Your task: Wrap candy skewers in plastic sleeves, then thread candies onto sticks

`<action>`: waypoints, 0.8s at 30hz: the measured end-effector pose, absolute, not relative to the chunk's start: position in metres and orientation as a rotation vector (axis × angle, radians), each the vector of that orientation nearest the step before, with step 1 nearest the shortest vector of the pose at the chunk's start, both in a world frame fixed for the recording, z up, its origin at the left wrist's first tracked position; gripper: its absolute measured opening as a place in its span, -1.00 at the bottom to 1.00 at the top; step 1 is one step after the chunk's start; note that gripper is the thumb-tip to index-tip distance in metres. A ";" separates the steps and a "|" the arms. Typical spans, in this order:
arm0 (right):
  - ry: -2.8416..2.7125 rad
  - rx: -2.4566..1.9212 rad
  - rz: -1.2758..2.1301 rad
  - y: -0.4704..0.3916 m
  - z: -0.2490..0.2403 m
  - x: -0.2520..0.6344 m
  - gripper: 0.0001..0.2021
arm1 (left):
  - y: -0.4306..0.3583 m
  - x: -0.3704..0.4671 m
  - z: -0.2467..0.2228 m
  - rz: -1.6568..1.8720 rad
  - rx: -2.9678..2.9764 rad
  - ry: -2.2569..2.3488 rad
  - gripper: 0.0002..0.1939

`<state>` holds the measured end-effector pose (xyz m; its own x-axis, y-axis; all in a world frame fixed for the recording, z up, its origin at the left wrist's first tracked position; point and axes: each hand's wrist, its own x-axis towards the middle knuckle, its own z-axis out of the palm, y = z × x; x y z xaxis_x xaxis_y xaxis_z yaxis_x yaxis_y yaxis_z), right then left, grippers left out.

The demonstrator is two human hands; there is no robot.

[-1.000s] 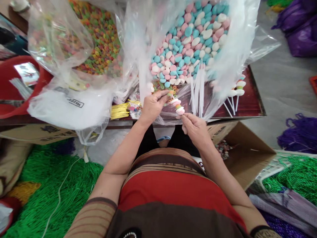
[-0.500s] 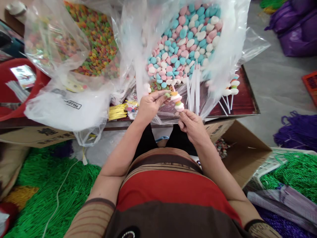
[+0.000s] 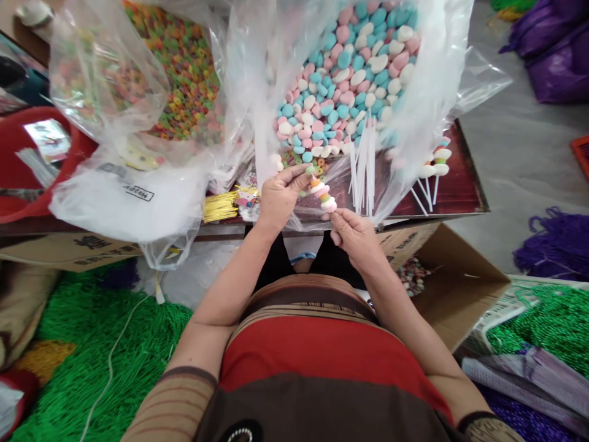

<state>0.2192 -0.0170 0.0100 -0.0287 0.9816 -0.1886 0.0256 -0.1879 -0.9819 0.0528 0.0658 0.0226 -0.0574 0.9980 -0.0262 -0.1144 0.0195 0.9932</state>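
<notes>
My right hand [image 3: 354, 233] pinches the lower end of a candy skewer [image 3: 323, 195], strung with white, pink, orange and green sweets. The skewer tilts, its top leaning left. My left hand [image 3: 283, 196] pinches a green gummy ring [image 3: 310, 170] at the skewer's top; whether the stick's tip passes through the ring I cannot tell. Just behind my fingers lie loose gummy rings [image 3: 321, 164]. Farther back, a clear bag holds many pink, blue and white marshmallow-like sweets [image 3: 350, 80]. White sticks [image 3: 365, 175] lean on the bag's front, right of the skewer.
Strung skewers [image 3: 440, 161] lie at the table's right end. To the left are yellow ties [image 3: 219, 207], a white plastic bag [image 3: 115, 209], a bag of gummy rings [image 3: 191, 80] and a red basin [image 3: 78, 144]. An open cardboard box [image 3: 464, 288] stands below on the right.
The green gummy ring has moved up from beside the skewer to its top end. The skewer tilts more to the left. My right hand has hardly moved.
</notes>
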 end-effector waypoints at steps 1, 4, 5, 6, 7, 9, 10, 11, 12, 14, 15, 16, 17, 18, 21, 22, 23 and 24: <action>-1.155 -1.367 1.356 -0.017 0.009 0.218 -0.46 | 0.064 0.053 0.023 1.302 1.126 1.204 -0.70; -1.183 -1.385 1.338 -0.019 0.008 0.214 -0.46 | 0.062 0.058 0.027 1.319 1.101 1.160 -0.68; -1.192 -1.380 1.333 -0.020 0.008 0.213 -0.47 | 0.062 0.060 0.029 1.307 1.032 1.121 -0.66; -1.195 -1.370 1.333 -0.020 0.009 0.212 -0.48 | 0.062 0.062 0.031 1.283 0.951 1.086 -0.63; -1.188 -1.359 1.337 -0.020 0.010 0.211 -0.49 | 0.063 0.064 0.033 1.247 0.868 1.057 -0.62; -1.148 -1.338 1.352 -0.020 0.011 0.211 -0.50 | 0.063 0.067 0.036 1.156 0.740 1.015 -0.64; -1.121 -1.329 1.367 -0.020 0.011 0.210 -0.50 | 0.062 0.069 0.037 1.113 0.705 0.993 -0.67; -1.091 -1.319 1.389 -0.019 0.011 0.209 -0.49 | 0.060 0.071 0.037 1.084 0.685 0.971 -0.69; -1.057 -1.308 1.418 -0.017 0.011 0.208 -0.48 | 0.057 0.074 0.037 1.066 0.678 0.950 -0.70; -0.989 -1.285 1.484 -0.014 0.009 0.206 -0.45 | 0.049 0.081 0.035 1.076 0.701 0.926 -0.72; -0.960 -1.274 1.511 -0.013 0.008 0.205 -0.43 | 0.044 0.085 0.034 1.102 0.727 0.923 -0.73; -0.939 -1.264 1.526 -0.011 0.007 0.204 -0.42 | 0.041 0.088 0.032 1.132 0.753 0.923 -0.75; -0.926 -1.256 1.527 -0.009 0.007 0.204 -0.42 | 0.038 0.091 0.031 1.160 0.775 0.923 -0.76; -0.924 -1.250 1.517 -0.008 0.006 0.205 -0.42 | 0.037 0.092 0.029 1.177 0.795 0.923 -0.77; -0.930 -1.222 1.437 -0.005 0.008 0.212 -0.47 | 0.048 0.083 0.026 1.173 0.907 0.959 -0.71; -0.927 -1.210 1.406 -0.004 0.009 0.215 -0.49 | 0.055 0.077 0.026 1.170 1.001 1.005 -0.70; -0.920 -1.196 1.380 -0.004 0.011 0.218 -0.51 | 0.064 0.069 0.027 1.166 1.132 1.071 -0.71; -0.910 -1.183 1.361 -0.004 0.012 0.220 -0.52 | 0.074 0.061 0.027 1.163 1.306 1.176 -0.76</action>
<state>0.2204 -0.0039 0.0124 0.0581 0.9854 -0.1601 -0.2287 -0.1430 -0.9629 0.0607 0.0738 0.0273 0.0692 0.9969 0.0372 0.0477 -0.0406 0.9980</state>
